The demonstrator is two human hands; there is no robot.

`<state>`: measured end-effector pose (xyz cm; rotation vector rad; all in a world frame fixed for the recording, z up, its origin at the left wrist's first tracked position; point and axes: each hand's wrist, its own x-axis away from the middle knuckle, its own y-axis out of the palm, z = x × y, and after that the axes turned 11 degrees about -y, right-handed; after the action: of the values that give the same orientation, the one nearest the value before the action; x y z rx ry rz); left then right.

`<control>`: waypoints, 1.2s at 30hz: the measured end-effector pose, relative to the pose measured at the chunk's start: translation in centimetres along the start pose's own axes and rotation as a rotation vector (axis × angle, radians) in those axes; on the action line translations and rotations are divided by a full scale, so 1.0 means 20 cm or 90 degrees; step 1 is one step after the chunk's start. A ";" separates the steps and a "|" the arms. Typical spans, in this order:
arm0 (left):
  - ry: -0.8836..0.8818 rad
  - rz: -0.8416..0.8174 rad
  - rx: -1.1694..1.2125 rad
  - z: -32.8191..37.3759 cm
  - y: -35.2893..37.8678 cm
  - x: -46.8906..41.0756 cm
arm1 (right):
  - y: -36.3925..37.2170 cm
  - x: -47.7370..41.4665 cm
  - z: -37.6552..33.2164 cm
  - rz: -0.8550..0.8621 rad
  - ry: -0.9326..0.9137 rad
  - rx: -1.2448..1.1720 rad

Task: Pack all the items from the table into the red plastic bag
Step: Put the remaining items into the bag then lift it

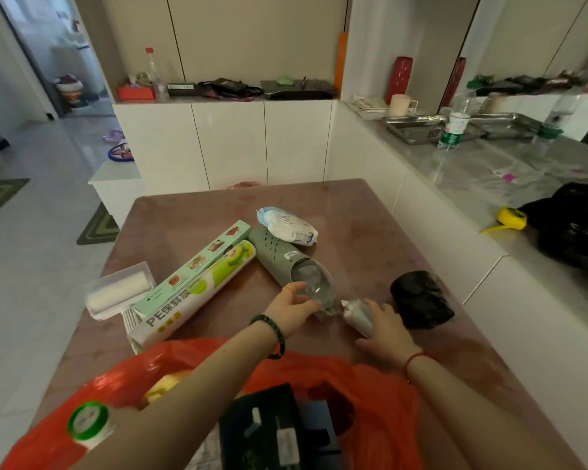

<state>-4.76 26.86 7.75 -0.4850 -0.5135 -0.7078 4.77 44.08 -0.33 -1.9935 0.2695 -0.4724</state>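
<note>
A: What is being held by the hands?

B: The clear end of the green bottle [287, 257] is being touched by the left hand [294, 308], fingers spread along it and not closed around it. A small silver can [360, 317] is being grasped by the right hand [386, 329], fingers curled over its body. Both are probably being gathered at once, so that one trip to the bag is saved.

A: And where is the bag being kept?

B: The red bag [381, 398] is being kept open at the near edge of the tabletop [360, 212], under both forearms, so a short pull back is all that seems needed. A dark box and something yellow are already being held in it.

A: What is lying farther out?

B: A black roll [420, 300] just beside the can, a wrap box [197, 266] and wrap roll [197, 293] side by side, a lint roller [119, 293] at the left edge, and a white packet [287, 225] resting against the bottle's far end.

A: The room?

B: White cabinets are being seen behind, a cluttered counter to the right, pale floor tiles to the left.
</note>
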 end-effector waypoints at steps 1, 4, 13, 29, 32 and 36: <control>-0.022 -0.002 0.030 0.00 0.02 -0.04 | 0.03 -0.03 0.03 -0.002 -0.014 0.024; -0.073 -0.020 0.087 -0.01 0.06 -0.11 | 0.06 -0.05 0.09 0.033 -0.049 0.036; -0.039 -0.109 0.168 0.01 0.07 0.03 | -0.30 0.27 -0.18 0.186 -0.181 -0.564; 0.085 -0.077 0.257 -0.27 -0.38 0.86 | -0.25 0.88 -0.99 0.004 -0.432 -0.351; 0.035 -0.065 0.215 -0.41 -0.43 0.94 | -0.13 0.93 -1.06 0.037 -0.443 -0.269; -0.009 -0.059 0.175 -0.56 -0.45 1.01 | -0.03 0.99 -1.11 0.043 -0.464 -0.183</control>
<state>5.05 4.74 13.10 -0.2106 -0.6397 -0.7099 12.64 18.82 13.28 -2.2806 -0.0589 0.3672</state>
